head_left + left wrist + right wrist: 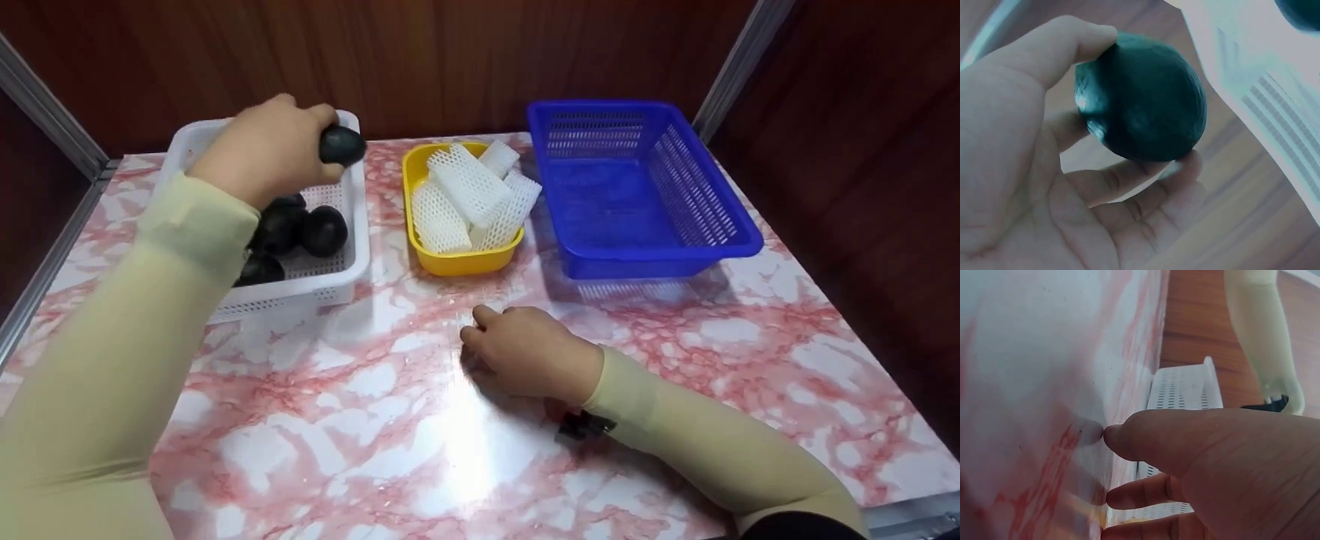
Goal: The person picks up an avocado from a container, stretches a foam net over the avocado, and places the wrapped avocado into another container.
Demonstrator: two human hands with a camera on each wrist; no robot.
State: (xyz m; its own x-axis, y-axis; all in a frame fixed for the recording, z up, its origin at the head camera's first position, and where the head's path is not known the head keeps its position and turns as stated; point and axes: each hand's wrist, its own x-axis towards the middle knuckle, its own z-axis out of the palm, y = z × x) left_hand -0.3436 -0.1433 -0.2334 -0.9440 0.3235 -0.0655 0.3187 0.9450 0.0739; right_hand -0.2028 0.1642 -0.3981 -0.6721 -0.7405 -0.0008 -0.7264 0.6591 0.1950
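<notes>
Above the white basket (363,240) at the left, my left hand (274,146) holds a dark green avocado (343,145). In the left wrist view the thumb lies over the top of the avocado (1145,101), and curled fingers support it from below. Several more dark avocados (324,231) lie in the white basket, partly hidden by my left forearm. My right hand (529,352) rests on the table with relaxed fingers and holds nothing. Its thumb and fingertips (1120,496) touch the tabletop in the right wrist view.
Between the two larger baskets stands a yellow container (469,264) with several white foam net sleeves (469,187). A blue basket (660,253) is at the right. Wood-grain panels (450,67) enclose the red-and-white marbled table (322,450) at the back and sides.
</notes>
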